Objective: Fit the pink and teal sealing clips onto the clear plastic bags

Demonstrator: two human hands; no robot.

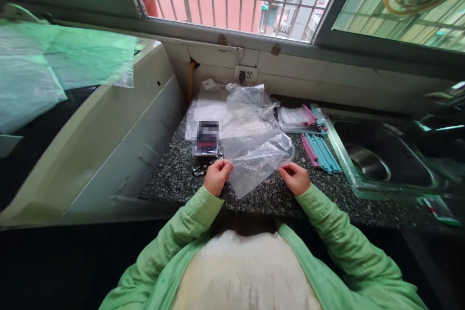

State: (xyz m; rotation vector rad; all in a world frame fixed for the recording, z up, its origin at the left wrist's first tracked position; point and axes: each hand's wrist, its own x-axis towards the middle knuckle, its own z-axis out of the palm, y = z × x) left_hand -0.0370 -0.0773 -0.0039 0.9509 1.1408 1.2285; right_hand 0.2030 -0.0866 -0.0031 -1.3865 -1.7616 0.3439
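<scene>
Clear, thin plastic bag (254,160) is found left of the stainless-steel sink (348,162), held out over the speckled dark stone countertop (170,174); whether its underside touches the stone cannot be determined.

Handling, as judged: very light, limp and soft, probably slippery, liable to cling to itself and to tear under a sharp pull. Suitable hold: the edges near the corners — thumb against finger, lightly.

Left hand (218,174), the farther from the sink, has thumb and fingers pinched together on the bag's edge. Right hand (295,178), nearer the sink, pinches the opposite edge in the same way.

Appearance: colourless, see-through and creased, with bright streaks of reflected light; one corner hangs pointed, and the side toward the sink curves round. No contents are discernible. Flat pink and blue plastic strips (323,152) lie just beside the sink, on its left.
</scene>
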